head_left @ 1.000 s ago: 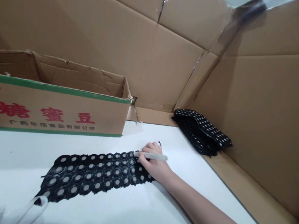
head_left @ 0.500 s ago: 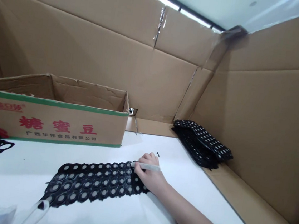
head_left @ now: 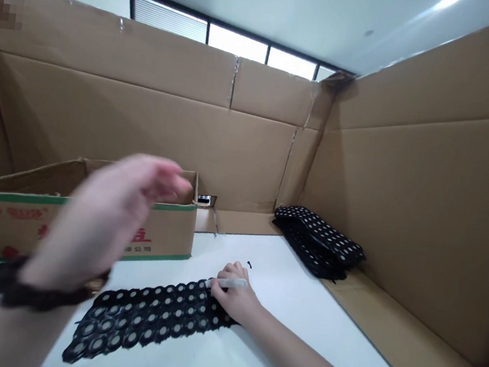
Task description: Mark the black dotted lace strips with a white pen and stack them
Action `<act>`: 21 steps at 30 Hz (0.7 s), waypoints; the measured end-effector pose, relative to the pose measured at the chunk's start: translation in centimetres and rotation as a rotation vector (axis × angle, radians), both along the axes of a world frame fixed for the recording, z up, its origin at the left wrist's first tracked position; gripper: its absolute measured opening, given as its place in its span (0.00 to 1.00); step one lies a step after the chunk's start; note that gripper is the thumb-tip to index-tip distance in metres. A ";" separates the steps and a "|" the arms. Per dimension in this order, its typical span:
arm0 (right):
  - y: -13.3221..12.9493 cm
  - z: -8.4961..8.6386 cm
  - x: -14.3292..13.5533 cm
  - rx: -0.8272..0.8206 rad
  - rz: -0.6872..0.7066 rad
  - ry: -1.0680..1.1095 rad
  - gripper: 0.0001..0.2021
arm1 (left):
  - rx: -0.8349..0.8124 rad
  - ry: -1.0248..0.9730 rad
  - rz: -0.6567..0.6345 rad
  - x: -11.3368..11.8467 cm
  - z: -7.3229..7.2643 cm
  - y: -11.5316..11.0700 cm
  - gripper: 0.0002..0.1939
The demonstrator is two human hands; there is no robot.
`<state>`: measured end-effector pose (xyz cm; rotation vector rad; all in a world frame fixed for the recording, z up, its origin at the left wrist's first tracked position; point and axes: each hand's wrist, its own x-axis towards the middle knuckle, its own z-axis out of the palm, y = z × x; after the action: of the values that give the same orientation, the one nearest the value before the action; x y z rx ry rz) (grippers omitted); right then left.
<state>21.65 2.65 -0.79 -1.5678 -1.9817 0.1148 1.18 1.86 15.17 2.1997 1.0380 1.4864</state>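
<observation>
Newly in view, left hand (head_left: 120, 207) — right hand (head_left: 233, 300) holding stick (head_left: 236, 283) at sheet (head_left: 153, 318)

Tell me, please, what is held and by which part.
The right hand holds a white stick near its left end; the left hand, nothing visible.

From my head, the one camera looks forward and down across the table (head_left: 188, 365) to the cardboard wall (head_left: 166, 133), with the ceiling (head_left: 274, 4) along the top. My left grip (head_left: 125, 199) looms near the lens; my right grip (head_left: 235, 297) sits farther off.
</observation>
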 end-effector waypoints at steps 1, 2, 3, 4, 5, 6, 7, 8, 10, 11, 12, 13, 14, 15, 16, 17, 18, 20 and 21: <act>0.0 0.0 0.0 -0.001 0.000 0.006 0.12 | -0.059 0.031 -0.065 1.2 -1.5 -0.1 0.16; 0.1 -0.1 0.1 0.004 0.001 0.010 0.12 | -0.126 0.076 -0.124 2.3 -3.3 0.0 0.14; 0.1 -0.2 0.2 0.014 0.002 0.011 0.12 | -0.193 0.146 -0.165 3.2 -5.3 0.1 0.12; 0.2 -0.4 0.2 0.025 0.006 0.009 0.12 | -0.248 0.210 -0.176 3.8 -7.3 0.3 0.11; 0.3 -0.5 0.3 0.035 0.012 0.007 0.12 | -0.263 0.256 -0.165 4.2 -9.2 0.6 0.11; 0.4 -0.7 0.3 0.041 0.018 0.006 0.12 | -0.258 0.313 -0.152 4.3 -10.9 0.8 0.10; 0.5 -0.8 0.3 0.045 0.022 0.010 0.12 | -0.237 0.368 -0.139 4.2 -12.3 1.0 0.10; 0.6 -0.9 0.4 0.050 0.026 0.022 0.11 | -0.223 0.416 -0.139 4.0 -13.3 1.1 0.10; 0.7 -0.9 0.4 0.066 0.022 0.067 0.07 | -0.211 0.478 -0.147 3.4 -14.5 1.4 0.10; 0.8 -0.9 0.4 0.081 0.013 0.095 0.05 | -0.215 0.496 -0.157 3.1 -14.7 1.5 0.09; 0.8 -0.8 0.4 0.103 0.004 0.125 0.02 | -0.220 0.507 -0.162 2.9 -14.9 1.7 0.09; 0.9 -0.8 0.3 0.123 -0.001 0.155 0.01 | -0.223 0.516 -0.164 2.8 -15.0 1.9 0.08; 0.9 -0.7 0.3 0.131 0.006 0.187 0.02 | -0.223 0.525 -0.164 2.7 -15.1 2.1 0.07; 0.9 -0.7 0.2 0.116 0.029 0.225 0.03 | -0.223 0.532 -0.163 2.6 -15.3 2.3 0.07; 0.9 -0.7 0.2 0.074 0.069 0.270 0.03 | -0.223 0.534 -0.160 2.6 -15.5 2.5 0.07; 0.9 -0.8 0.2 0.018 0.113 0.324 0.02 | -0.224 0.534 -0.159 2.6 -15.7 2.7 0.08; 0.9 -0.8 0.2 -0.037 0.147 0.384 0.02 | -0.226 0.533 -0.164 2.6 -15.8 2.8 0.08; 0.9 -0.8 0.4 -0.106 0.156 0.507 0.02 | -0.233 0.534 -0.188 2.6 -16.1 2.9 0.10; 1.0 -0.7 0.5 -0.122 0.132 0.561 0.02 | -0.237 0.536 -0.203 2.5 -16.1 2.9 0.11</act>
<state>22.12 3.62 -1.51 -1.2903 -1.6457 0.6641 3.71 4.75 -0.97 2.4883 1.0297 0.6581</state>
